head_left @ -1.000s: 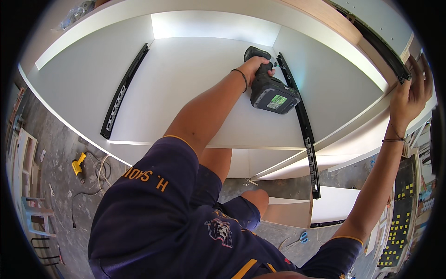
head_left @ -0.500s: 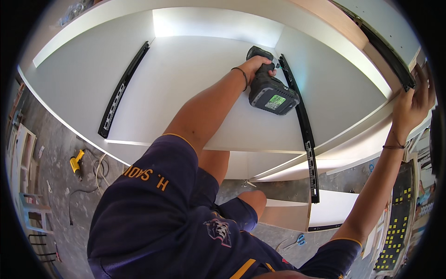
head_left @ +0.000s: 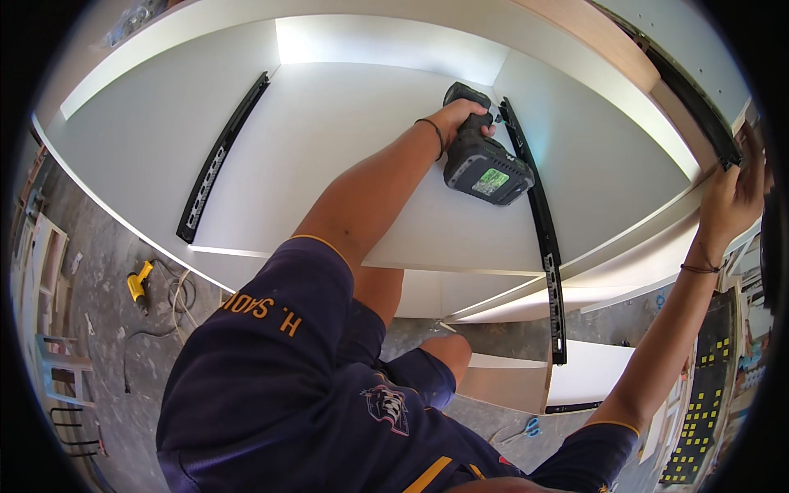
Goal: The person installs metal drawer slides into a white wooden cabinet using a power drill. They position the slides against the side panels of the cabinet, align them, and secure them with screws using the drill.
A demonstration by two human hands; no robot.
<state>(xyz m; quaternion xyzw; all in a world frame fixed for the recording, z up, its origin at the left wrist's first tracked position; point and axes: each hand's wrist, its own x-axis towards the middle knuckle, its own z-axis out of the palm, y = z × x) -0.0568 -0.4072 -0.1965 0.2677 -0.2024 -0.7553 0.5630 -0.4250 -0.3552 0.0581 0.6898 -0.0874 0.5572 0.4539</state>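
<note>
My left hand [head_left: 463, 117] is wrapped round the grip of a black cordless drill [head_left: 487, 177], its battery pack toward me. The drill's front end is by the far part of a black drawer slide [head_left: 532, 193] on the cabinet's right inner wall; the tip is hidden. That slide is pulled out past the cabinet's front edge. My right hand [head_left: 733, 193] is raised at the far right, fingers stretched, touching the outer side beside the end of another black slide [head_left: 699, 111]. A matching slide [head_left: 220, 160] is on the left inner wall.
The white cabinet [head_left: 345, 164] surrounds the drill on several sides. On the floor lie a yellow heat gun-like tool [head_left: 140, 284] with a cable and blue-handled scissors [head_left: 532, 426]. A white panel piece [head_left: 583, 374] stands below the extended slide. A small light-blue stool [head_left: 62, 366] is at left.
The view has shifted slightly. My left hand keeps the drill at the right slide, and my right hand stays by the outer slide's end with its fingers slightly closer together.
</note>
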